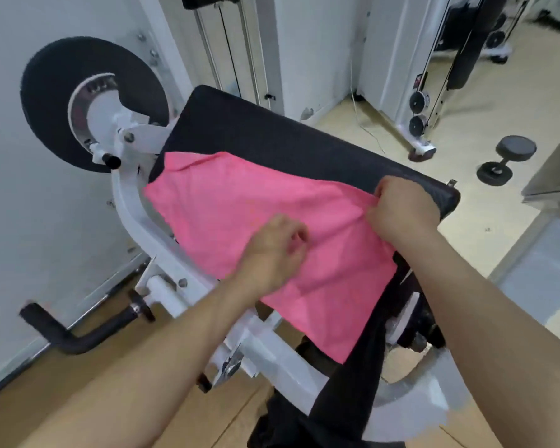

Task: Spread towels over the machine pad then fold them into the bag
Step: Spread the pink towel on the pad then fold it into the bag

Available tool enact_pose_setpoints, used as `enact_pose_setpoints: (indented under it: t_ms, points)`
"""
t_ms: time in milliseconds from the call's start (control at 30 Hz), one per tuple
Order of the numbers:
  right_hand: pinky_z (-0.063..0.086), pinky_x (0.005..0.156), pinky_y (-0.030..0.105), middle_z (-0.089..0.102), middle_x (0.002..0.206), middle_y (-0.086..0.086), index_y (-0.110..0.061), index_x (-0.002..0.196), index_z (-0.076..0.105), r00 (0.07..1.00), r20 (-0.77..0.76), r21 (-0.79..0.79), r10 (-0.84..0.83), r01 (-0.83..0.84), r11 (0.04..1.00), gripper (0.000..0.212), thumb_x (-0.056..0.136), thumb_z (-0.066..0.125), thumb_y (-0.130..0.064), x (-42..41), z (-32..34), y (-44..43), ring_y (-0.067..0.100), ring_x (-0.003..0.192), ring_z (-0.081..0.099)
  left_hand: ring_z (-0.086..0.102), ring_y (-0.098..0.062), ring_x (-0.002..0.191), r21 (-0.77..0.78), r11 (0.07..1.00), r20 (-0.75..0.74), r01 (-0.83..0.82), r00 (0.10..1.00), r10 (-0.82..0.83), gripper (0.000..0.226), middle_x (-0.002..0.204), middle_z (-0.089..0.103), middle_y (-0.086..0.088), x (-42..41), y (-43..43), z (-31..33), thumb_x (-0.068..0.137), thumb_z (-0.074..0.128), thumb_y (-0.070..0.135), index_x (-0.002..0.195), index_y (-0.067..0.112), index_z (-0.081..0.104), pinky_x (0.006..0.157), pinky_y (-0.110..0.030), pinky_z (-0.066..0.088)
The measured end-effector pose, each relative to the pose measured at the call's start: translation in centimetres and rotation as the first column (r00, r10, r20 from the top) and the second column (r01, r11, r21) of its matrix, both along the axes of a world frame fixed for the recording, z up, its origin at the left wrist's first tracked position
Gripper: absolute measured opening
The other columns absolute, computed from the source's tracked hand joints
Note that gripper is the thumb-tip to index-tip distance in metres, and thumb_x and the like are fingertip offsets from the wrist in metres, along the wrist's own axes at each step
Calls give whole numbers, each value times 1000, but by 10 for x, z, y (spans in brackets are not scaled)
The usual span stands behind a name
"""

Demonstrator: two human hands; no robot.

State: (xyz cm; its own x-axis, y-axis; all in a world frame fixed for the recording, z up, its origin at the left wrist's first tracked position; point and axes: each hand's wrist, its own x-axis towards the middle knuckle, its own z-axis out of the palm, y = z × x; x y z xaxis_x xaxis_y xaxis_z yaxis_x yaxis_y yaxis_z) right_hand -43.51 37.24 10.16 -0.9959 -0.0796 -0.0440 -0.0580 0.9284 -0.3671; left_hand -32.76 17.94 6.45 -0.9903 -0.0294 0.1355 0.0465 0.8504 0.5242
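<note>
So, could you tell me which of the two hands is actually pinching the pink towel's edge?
The right hand, at the pink towel's far right edge on the black pad. The left hand only hovers curled over its middle.

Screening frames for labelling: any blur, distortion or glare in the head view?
Head view: soft overall, with smearing around the white frame at the lower right; wide-angle bending curves the wall edges; light is even with no hard shadows or glare; pink towel, left hand and right hand read clearly enough.
</note>
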Motion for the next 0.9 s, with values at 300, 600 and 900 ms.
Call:
enact_pose_setpoints:
  t_ms: [300, 600, 900]
  points:
    - [41, 73, 32, 70, 98, 8, -24, 89, 69, 989, 24, -48, 144, -143, 989, 13, 88, 57, -23, -23, 8, 16, 33, 99, 62, 46, -21, 92, -169, 986, 39, -2, 999, 9, 45, 101, 50, -1, 51, 88, -68, 77, 52, 60, 93, 18, 55, 72, -36, 45]
    - [36, 66, 36, 52, 104, 16, -10, 101, 62, 957, -263, 115, 123, -96, 989, 19, 86, 51, -4, -24, 10, 7, 37, 93, 51, 51, -18, 94, 80, 994, 182, 73, 980, -86, 39, 96, 55, 4, 61, 74, -65, 87, 38, 46, 96, 21, 66, 83, -43, 47]
    - [28, 60, 38, 51, 82, 16, -6, 72, 58, 746, -425, 479, 512, -295, 827, 17, 75, 42, -3, 41, 0, -63, 34, 77, 50, 40, -30, 126, -125, 982, 192, 143, 974, -117, 64, 143, 37, -11, 60, 19, -64, 81, 56, 24, 143, 29, 41, 94, -42, 45]
